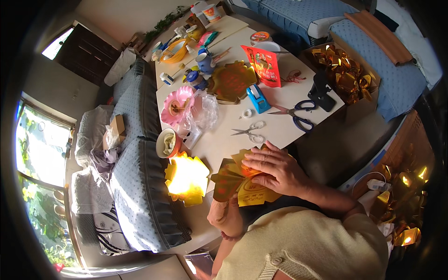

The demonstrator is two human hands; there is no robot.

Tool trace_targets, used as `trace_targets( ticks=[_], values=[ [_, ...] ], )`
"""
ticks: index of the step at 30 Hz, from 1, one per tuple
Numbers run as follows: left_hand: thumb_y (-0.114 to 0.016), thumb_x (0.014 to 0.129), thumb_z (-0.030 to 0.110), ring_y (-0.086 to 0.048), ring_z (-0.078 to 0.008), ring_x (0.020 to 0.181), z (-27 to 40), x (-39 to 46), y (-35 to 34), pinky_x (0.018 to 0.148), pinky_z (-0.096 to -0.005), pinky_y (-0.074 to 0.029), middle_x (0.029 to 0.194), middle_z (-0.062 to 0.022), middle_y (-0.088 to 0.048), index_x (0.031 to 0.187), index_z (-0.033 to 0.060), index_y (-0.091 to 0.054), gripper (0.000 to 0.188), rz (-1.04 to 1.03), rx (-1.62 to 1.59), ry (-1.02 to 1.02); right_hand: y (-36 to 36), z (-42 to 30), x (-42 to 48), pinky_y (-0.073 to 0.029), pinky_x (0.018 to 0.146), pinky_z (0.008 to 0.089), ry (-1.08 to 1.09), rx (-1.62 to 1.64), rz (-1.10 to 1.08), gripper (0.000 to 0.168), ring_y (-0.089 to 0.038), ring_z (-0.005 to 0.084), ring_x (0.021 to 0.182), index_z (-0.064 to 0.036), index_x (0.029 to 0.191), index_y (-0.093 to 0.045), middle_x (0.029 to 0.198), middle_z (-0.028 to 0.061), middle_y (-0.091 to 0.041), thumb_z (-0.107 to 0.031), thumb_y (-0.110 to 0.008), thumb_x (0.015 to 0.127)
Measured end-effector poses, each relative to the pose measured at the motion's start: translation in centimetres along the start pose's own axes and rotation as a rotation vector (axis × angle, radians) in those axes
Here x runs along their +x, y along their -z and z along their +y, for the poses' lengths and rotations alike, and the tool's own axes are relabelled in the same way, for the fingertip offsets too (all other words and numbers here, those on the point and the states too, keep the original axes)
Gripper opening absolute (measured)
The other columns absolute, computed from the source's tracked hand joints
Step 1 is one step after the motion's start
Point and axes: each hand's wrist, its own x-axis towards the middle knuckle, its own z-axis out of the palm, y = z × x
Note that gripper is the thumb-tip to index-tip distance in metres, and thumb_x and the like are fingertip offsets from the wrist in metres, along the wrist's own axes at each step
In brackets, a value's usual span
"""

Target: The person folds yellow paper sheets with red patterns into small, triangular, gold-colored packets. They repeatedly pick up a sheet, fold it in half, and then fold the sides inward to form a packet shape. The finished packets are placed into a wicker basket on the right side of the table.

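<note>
A gold foil paper sheet (pixel 229 178) with red print and notched edges is spread and partly folded between my hands at the near table edge. My left hand (pixel 224 213), with a beaded bracelet at the wrist, pinches its lower edge between thumb and fingers. Spread flat, my right hand (pixel 271 169) rests on top of the sheet, the fingers pointing left. Another gold foil sheet (pixel 187 178) lies in bright sunlight left of it. Farther back on the table is a stack of gold sheets (pixel 232 80). Small clear-handled scissors (pixel 249 132) lie just beyond my hands.
Large dark-handled scissors (pixel 292 112), a blue tape dispenser (pixel 258 99), a red pouch (pixel 262 66), a pink dish (pixel 176 106) and an orange bowl (pixel 168 142) stand or lie on the table (pixel 224 129). At the right, a cardboard box (pixel 372 78) holds folded gold pieces.
</note>
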Motion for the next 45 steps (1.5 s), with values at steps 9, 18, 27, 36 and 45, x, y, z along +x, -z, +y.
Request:
trace_targets(
  ticks=[9,18,27,36,45],
  values=[
    [-0.067,0.094,-0.005,-0.065,-0.0117,0.094,0.3,0.2,-2.7,0.088,-0.0254,-0.051,0.106,-0.0089,-0.075,0.110,-0.0047,-0.072,0.017,0.027,-0.051,0.044,0.5,4.3,-1.8,-0.042,0.112,0.0491,-0.092,0.195,-0.024,0.041,-0.065,0.0238,0.120,-0.012,0.121,-0.071,0.124,0.0051,-0.071,-0.033,-0.076,0.086],
    [-0.066,0.097,0.000,-0.067,-0.0132,0.092,0.2,-0.6,-3.6,0.088,-0.0273,-0.054,0.103,-0.0091,-0.074,0.103,0.0000,-0.069,0.007,0.232,-0.356,0.323,1.2,4.9,-1.5,-0.056,0.095,0.0390,-0.136,0.111,0.026,0.046,-0.067,0.0323,0.115,-0.004,0.129,-0.064,0.126,0.0139,-0.069,-0.025,-0.075,0.089],
    [-0.067,0.096,0.001,-0.061,-0.0086,0.088,-0.2,-0.5,-1.8,0.083,-0.0231,-0.048,0.099,-0.0051,-0.072,0.104,-0.0027,-0.072,0.010,0.246,-0.357,0.335,1.0,3.5,-1.1,-0.052,0.102,0.0340,-0.371,0.620,-0.146,0.043,-0.064,0.0261,0.123,-0.002,0.138,-0.059,0.136,0.0168,-0.063,-0.019,-0.065,0.099],
    [-0.068,0.096,0.002,-0.061,-0.0100,0.089,-2.2,-1.0,1.0,0.082,-0.0245,-0.047,0.100,-0.0052,-0.072,0.108,-0.0038,-0.073,0.015,0.199,-0.287,0.285,-1.6,1.5,-0.9,-0.052,0.095,0.0300,-0.481,0.595,-0.160,0.030,-0.070,0.0203,0.112,-0.003,0.129,-0.067,0.120,0.0133,-0.073,-0.011,-0.061,0.100],
    [-0.068,0.096,0.004,-0.060,-0.0078,0.085,-3.9,-0.1,3.3,0.080,-0.0214,-0.047,0.094,-0.0029,-0.071,0.102,-0.0020,-0.070,0.009,0.278,-0.355,0.383,-3.1,-0.1,-1.0,-0.027,0.120,0.0333,-0.247,0.548,-0.382,0.083,-0.018,0.0267,0.156,-0.013,0.162,-0.022,0.170,0.0158,-0.014,0.018,-0.040,0.087]
  ],
)
